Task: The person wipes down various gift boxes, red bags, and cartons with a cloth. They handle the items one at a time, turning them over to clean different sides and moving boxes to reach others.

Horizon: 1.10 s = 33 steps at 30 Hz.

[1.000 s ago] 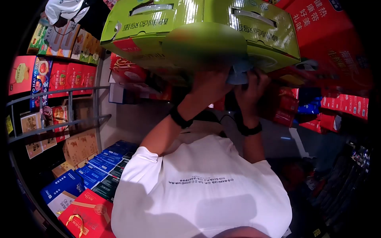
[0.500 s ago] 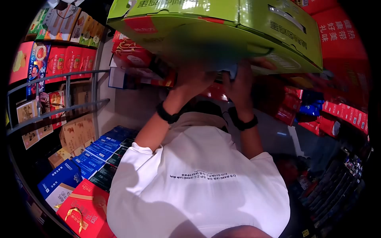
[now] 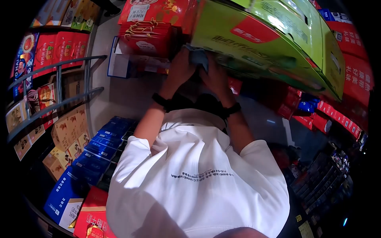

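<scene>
1. Cloth (image 3: 199, 58), blue-grey, bunched, lies by the green box's (image 3: 254, 39) left end; long axis unclear.
2. Left hand (image 3: 180, 68) and right hand (image 3: 215, 74) grip it.
3. Box slants left to near right.
4. Red carton (image 3: 357, 75), right: "健康好礼".

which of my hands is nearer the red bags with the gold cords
Your left. The left hand is close beside the red bags, just to their right; the right hand is farther off, past the blue cloth, near the green box.
</scene>
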{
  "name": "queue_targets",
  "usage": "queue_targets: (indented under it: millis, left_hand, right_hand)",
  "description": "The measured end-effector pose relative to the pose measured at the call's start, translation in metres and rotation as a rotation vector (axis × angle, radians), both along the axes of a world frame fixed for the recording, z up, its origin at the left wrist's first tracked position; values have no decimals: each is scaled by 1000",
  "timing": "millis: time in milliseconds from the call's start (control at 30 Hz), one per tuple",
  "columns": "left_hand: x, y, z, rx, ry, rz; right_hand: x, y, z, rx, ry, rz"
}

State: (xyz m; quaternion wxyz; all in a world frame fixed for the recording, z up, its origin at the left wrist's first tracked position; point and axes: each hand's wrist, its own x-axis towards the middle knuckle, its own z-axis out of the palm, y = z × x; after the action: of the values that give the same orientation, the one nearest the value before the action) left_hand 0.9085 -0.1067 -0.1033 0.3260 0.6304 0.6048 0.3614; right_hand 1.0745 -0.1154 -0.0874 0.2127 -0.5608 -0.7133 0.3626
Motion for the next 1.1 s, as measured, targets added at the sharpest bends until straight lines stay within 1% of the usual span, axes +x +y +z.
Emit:
queue_targets:
  millis: [33, 67, 133, 200, 233, 300, 333, 367, 400, 433, 467, 500, 533, 600, 667, 700, 767, 800, 867, 900, 933, 967, 1033, 1067, 1100]
  left_hand:
    - [-22, 4, -17, 11, -16, 18]
    - [-41, 8, -20, -89, -23, 106]
    - [-79, 23, -20, -88, 54, 182]
    - [-117, 56, -40, -8, 52, 245]
    - [-141, 68, -44, 147, 107, 216]
    - [-184, 99, -66, 137, 337, 200]
    - [-200, 110, -78, 140, 464, 206]
    - [-216, 122, -103, 125, 465, 206]
    - [-231, 135, -132, 90, 429, 106]
    - [-241, 137, -150, 50, 391, 4]
    - [-240, 129, -154, 28, 390, -2]
    - [-231, 120, -157, 69, 471, -7]
    - [-222, 112, -155, 117, 553, -11]
    - [-213, 89, -145, 106, 542, -20]
    - [-205, 66, -138, 69, 447, -54]
    - [-204, 60, -134, 75, 451, -48]
    - [-204, 49, -130, 79, 264, -137]
    - [-207, 49, -129, 79, 265, -132]
    - [-215, 62, -137, 51, 469, -12]
    - [-227, 66, -142, 114, 568, 22]
    - [-238, 68, -143, 120, 568, 26]
    - [-249, 69, -143, 137, 568, 81]
    - [-262, 68, -143, 152, 597, 147]
    - [-257, 64, -144, 151, 601, 142]
    - [-250, 59, -145, 130, 608, 151]
  right_hand:
    - [-18, 4, -10, 160, -146, 65]
    - [-38, 8, -17, 153, -153, 67]
    - [-78, 17, -31, 167, -3, 135]
    - [-112, 37, -54, 163, 129, 160]
    - [-128, 49, -75, 284, 58, 149]
    - [-159, 86, -111, 490, -92, 115]
    - [-169, 103, -120, 486, -93, 118]
    - [-180, 116, -125, 480, -209, 64]
    - [-191, 130, -130, 476, -323, 10]
    - [-193, 139, -138, 454, -343, 49]
    - [-189, 143, -145, 423, -364, 87]
    - [-187, 144, -150, 532, -350, 82]
    - [-188, 144, -150, 527, -435, 77]
    - [-189, 133, -141, 561, -403, 74]
    - [-187, 117, -152, 367, -426, 149]
    - [-185, 111, -160, 385, -483, 182]
    - [-190, 97, -140, 356, -502, 208]
    - [-192, 89, -130, 318, -524, 231]
    - [-199, 82, -135, 226, -583, 232]
    - [-200, 79, -135, 243, -526, 207]
    - [-200, 78, -136, 258, -471, 180]
    - [-200, 78, -135, 263, -472, 179]
    - [-197, 79, -135, 208, -436, 191]
    - [-194, 76, -136, 205, -432, 188]
    - [-191, 72, -136, 281, -389, 182]
